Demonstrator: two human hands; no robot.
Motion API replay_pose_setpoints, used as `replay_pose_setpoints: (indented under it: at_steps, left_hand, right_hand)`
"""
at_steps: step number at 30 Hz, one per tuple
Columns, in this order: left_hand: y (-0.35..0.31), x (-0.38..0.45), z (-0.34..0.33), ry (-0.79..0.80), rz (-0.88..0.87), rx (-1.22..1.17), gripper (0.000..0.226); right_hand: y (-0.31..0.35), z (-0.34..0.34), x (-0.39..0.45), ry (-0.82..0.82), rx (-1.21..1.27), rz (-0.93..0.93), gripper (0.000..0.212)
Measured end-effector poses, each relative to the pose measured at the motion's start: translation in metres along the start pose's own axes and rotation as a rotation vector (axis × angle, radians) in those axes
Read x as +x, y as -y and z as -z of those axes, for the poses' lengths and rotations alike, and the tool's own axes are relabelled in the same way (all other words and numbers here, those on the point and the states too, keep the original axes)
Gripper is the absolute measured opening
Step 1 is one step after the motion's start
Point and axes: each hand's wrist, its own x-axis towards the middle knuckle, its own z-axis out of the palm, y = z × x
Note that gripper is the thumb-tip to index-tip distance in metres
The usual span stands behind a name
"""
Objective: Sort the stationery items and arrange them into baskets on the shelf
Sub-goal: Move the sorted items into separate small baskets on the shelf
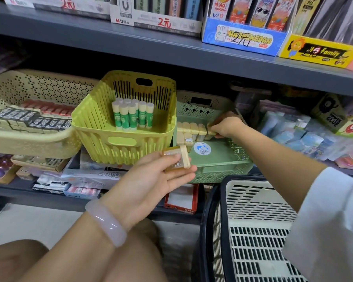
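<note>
My left hand [151, 180] holds small beige eraser blocks [176, 158] in front of the green basket [218, 159]. Inside that basket, at its back, my right hand [227, 126] pinches one more beige eraser [210, 131] beside a row of like erasers [189, 130]. Left of it, a yellow-green basket [122, 143] holds several upright glue sticks [133, 116]. At the far left, a beige perforated basket [29, 143] carries black-sleeved erasers [29, 121] and red ones behind.
A black-rimmed white carrying basket [257, 231] stands at the lower right. Loose boxes and packs [86, 180] lie on the shelf under the baskets. Glue packs [306, 131] fill the shelf's right side. Display boxes [242, 35] line the upper shelf.
</note>
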Motion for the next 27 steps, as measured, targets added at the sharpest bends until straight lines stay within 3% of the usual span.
replay_pose_setpoints:
  at_steps: [7,11,14,17,21,24,27]
  left_hand:
    - [0.001,-0.003,0.005,-0.054,-0.043,0.277,0.016]
    - [0.002,-0.002,0.004,-0.115,-0.065,0.212,0.012]
    - [0.003,-0.002,0.001,-0.135,-0.082,0.148,0.01]
    - [0.004,-0.001,0.0,-0.145,-0.11,0.109,0.007]
    - [0.005,-0.002,0.0,-0.146,-0.14,0.098,0.024]
    - [0.003,-0.003,0.001,-0.145,-0.141,0.108,0.028]
    - [0.0,-0.002,0.004,-0.147,-0.14,0.137,0.018]
  right_hand:
    - [-0.008,0.004,0.0,-0.028,0.053,0.073,0.024]
    - [0.0,0.014,-0.026,-0.027,0.059,0.195,0.022]
    - [0.011,0.018,-0.063,0.108,0.249,0.338,0.015]
    - [0.017,0.02,-0.102,0.372,0.382,0.46,0.013]
    - [0.02,0.02,-0.13,0.587,0.438,0.517,0.022]
    - [0.019,0.021,-0.13,0.579,0.489,0.506,0.013]
    - [0.017,0.027,-0.116,0.433,0.569,0.409,0.007]
